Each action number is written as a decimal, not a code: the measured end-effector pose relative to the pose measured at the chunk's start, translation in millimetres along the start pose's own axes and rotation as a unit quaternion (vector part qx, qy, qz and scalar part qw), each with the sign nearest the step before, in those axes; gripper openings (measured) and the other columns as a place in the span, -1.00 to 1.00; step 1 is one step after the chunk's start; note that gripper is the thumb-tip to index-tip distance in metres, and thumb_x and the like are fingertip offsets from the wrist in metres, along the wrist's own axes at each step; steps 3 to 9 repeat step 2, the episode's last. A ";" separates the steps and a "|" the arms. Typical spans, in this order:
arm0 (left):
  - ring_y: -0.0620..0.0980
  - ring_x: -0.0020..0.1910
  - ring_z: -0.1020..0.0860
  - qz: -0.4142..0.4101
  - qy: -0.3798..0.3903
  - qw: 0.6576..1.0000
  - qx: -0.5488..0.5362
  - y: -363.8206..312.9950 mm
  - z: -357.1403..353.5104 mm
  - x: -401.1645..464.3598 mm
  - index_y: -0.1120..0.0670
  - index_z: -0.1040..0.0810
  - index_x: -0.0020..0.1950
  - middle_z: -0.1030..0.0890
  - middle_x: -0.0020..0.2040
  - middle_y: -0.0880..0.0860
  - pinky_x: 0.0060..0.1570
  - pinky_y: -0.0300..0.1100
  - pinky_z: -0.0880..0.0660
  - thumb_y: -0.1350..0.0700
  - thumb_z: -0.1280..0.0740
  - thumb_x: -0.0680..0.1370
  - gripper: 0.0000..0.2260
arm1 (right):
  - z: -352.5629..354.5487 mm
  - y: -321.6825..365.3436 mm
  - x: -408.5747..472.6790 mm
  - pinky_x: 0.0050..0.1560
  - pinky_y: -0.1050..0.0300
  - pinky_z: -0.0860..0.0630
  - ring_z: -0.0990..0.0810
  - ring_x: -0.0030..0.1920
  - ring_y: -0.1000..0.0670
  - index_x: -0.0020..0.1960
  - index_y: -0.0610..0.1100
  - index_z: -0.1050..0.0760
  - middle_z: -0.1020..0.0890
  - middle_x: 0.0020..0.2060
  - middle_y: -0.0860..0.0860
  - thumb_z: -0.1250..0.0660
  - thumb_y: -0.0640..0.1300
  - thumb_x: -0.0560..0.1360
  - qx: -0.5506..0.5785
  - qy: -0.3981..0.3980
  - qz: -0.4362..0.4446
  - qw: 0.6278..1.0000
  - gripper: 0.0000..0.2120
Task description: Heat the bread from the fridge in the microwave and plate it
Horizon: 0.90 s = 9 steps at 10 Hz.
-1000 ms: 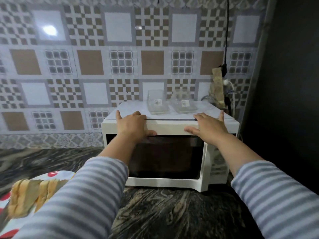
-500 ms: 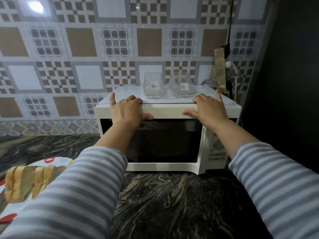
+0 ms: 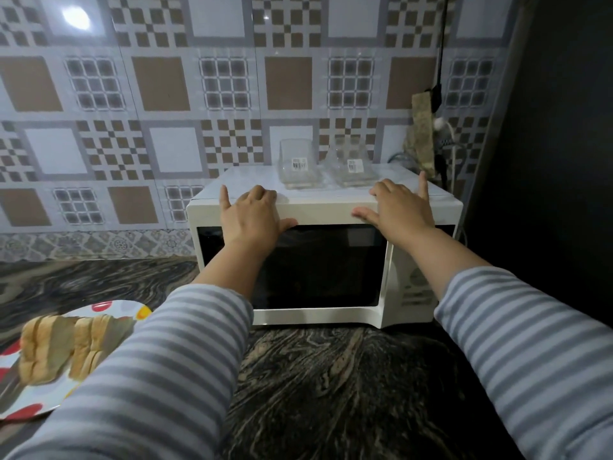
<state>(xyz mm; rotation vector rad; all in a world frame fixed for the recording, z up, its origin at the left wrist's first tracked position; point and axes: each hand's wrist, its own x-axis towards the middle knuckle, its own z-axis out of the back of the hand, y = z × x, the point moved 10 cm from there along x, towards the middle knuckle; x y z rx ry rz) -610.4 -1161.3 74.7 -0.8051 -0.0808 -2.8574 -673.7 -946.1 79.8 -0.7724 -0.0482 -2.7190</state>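
A white microwave (image 3: 331,212) with a dark door window stands on the counter against the tiled wall. My left hand (image 3: 253,217) grips its top front edge left of centre, fingers curled onto the top and thumb on the front. My right hand (image 3: 399,209) grips the same edge further right in the same way. The door's right edge stands slightly forward of the control panel. Several slices of bread (image 3: 63,346) lie on a white plate with red and yellow spots (image 3: 26,405) at the lower left, partly hidden by my left sleeve.
Two clear plastic containers (image 3: 298,169) with barcode labels sit on top of the microwave, just behind my hands. A black cable and a plug (image 3: 438,94) hang by the wall at the right. A dark surface rises at the far right. The counter (image 3: 331,393) is dark marbled stone.
Both hands stay on the microwave's top front edge. Only my view has shifted a little.
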 end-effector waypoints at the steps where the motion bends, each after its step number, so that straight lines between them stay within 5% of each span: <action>1: 0.05 0.52 -0.16 -0.014 0.035 0.999 -0.007 -2.1 -2.1 -0.8 0.05 -0.15 0.53 -0.24 0.51 0.03 0.46 0.26 0.19 -0.26 -0.17 0.55 -0.35 | 1.4 1.0 -4.7 0.43 -0.32 0.33 -0.18 0.50 -0.05 0.47 -0.07 -0.22 -0.33 0.45 -0.01 0.01 0.33 0.54 -0.016 0.047 -0.003 0.999 -0.33; 2: 0.00 0.56 0.06 -0.006 -0.018 0.999 -0.036 -7.3 7.0 -35.8 0.06 -0.01 0.57 -0.06 0.58 0.01 0.47 0.21 0.21 -0.19 -0.14 0.58 -0.34 | 17.8 6.9 -41.4 0.49 -0.24 0.18 -0.02 0.54 -0.05 0.55 -0.07 -0.04 -0.15 0.53 -0.04 -0.11 0.20 0.57 0.028 -0.016 0.000 0.999 -0.35; 9: 0.00 0.56 0.06 -0.006 -0.018 0.999 -0.036 -7.3 7.0 -35.8 0.06 -0.01 0.57 -0.06 0.58 0.01 0.47 0.21 0.21 -0.19 -0.14 0.58 -0.34 | 17.8 6.9 -41.4 0.49 -0.24 0.18 -0.02 0.54 -0.05 0.55 -0.07 -0.04 -0.15 0.53 -0.04 -0.11 0.20 0.57 0.028 -0.016 0.000 0.999 -0.35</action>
